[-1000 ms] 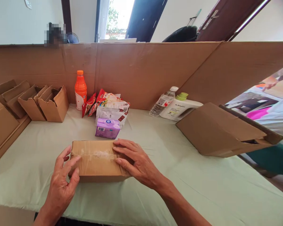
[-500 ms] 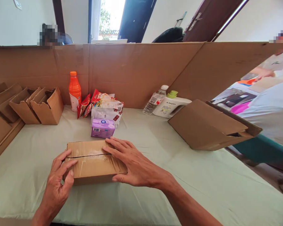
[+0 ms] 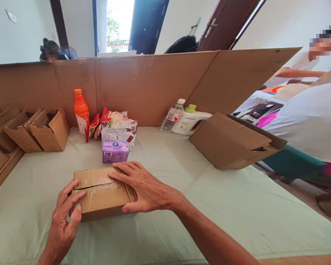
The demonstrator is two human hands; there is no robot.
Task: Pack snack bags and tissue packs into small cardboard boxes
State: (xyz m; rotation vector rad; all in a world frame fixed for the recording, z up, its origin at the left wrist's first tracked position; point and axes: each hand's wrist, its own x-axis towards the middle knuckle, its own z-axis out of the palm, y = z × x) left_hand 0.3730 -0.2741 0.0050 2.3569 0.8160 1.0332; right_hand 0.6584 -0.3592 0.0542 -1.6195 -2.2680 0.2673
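A small closed cardboard box (image 3: 105, 197) lies flat in front of me, with a seam between its top flaps and shiny tape on the top. My left hand (image 3: 63, 217) grips its left end, fingertips on the top edge and thumb near the front corner. My right hand (image 3: 143, 189) holds the right end, its fingers spread over the top and its thumb at the front edge. Just behind the box stands a purple tissue pack (image 3: 115, 152). White and red snack packets (image 3: 118, 129) lean behind that pack.
An orange bottle (image 3: 81, 112) stands at the back left, near open cardboard boxes (image 3: 51, 129). Farther right are a clear water bottle (image 3: 172, 117), a white jug (image 3: 186, 124) and a tilted cardboard box (image 3: 228, 143). A cardboard wall (image 3: 154, 84) runs behind. A person (image 3: 306, 121) is at the right.
The whole view has shifted, so most things appear farther left. Both hands keep their places on the box. At the right, the person's arm has moved.
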